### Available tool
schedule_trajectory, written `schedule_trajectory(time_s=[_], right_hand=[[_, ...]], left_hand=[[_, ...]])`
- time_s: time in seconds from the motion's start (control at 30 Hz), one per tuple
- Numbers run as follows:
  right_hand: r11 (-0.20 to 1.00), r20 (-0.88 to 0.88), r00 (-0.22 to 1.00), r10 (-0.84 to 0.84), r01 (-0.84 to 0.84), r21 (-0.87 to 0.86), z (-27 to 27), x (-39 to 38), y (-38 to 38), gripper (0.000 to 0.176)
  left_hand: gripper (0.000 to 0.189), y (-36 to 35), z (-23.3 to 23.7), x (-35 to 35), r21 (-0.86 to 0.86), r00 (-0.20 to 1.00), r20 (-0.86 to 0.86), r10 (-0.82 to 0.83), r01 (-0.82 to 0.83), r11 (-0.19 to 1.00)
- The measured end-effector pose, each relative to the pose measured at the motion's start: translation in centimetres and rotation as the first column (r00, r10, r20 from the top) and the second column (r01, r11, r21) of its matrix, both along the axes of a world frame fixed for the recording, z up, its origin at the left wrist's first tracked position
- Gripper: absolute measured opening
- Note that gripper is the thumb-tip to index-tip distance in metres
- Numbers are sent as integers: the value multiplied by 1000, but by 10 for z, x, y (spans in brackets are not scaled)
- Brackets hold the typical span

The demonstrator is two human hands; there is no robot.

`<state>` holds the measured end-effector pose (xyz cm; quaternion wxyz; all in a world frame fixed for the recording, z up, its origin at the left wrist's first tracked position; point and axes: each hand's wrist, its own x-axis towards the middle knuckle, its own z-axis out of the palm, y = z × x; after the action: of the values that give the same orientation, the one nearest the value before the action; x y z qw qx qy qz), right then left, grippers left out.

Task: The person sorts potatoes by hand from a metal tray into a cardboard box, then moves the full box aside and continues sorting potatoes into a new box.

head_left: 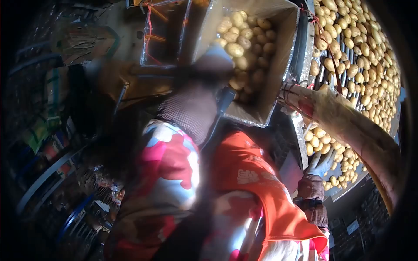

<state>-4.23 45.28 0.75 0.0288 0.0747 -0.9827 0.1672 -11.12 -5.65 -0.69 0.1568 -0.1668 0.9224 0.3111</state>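
Note:
My left hand [213,63], in a pale glove and smeared by motion, is over the near left side of a plastic-lined cardboard box [272,87]. Potatoes [235,50] lie inside this box, and my fingers cannot be made out against them. A brown checked cuff covers that wrist. Farther right, my right hand [321,164], also gloved, lies with its fingers stretched out at the edge of the loose potatoes [344,161] on the sorting table. I see no potato gripped in it. A dark band circles the right sleeve.
A thick beige wrapped bar [348,119] runs slantwise between the box and my right hand, over the roller table full of potatoes [365,56]. Metal frames [163,67] stand left of the box. Blue rails [50,174] and dark clutter lie at far left.

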Motion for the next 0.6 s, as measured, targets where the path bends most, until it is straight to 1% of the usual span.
schedule_trajectory(time_s=[0.07,0.13,0.17,0.23,0.27,0.3,0.33,0.37,0.47,0.53,0.6], right_hand=[[1000,45,999,3,-3,1,-4,-2,6,68],[997,75,997,-9,3,77,-16,0,26,68],[988,97,994,-46,31,153,-26,3,39,68],[976,108,991,-72,48,210,-36,4,50,68],[980,103,993,-60,39,194,-38,2,53,68],[978,129,990,-64,36,208,-36,0,49,68],[975,155,985,-69,33,222,-34,-2,45,68],[962,208,973,-97,38,269,-24,-4,34,68],[930,218,969,-114,27,366,-26,0,42,67],[920,214,973,-83,-8,391,-27,2,43,66],[929,198,979,-48,-29,368,-24,0,40,66]], left_hand=[[50,3,25,7,37,1000,12,19,-20,999],[51,9,23,7,44,998,46,45,-47,998],[50,11,-5,4,-18,996,73,42,-41,999],[48,11,-61,0,-140,991,127,42,-24,990],[46,4,-74,2,-215,996,-15,-84,79,973],[46,-4,-82,6,-302,966,-145,-215,164,939],[46,-11,-90,6,-399,899,-260,-352,232,887],[41,-14,-91,-3,-389,918,-205,-340,243,889],[39,-15,-88,-9,-302,950,-107,-294,250,920],[38,-15,-82,-13,-243,960,-79,-267,242,940],[36,-14,-77,-14,-186,968,-62,-244,229,956]])
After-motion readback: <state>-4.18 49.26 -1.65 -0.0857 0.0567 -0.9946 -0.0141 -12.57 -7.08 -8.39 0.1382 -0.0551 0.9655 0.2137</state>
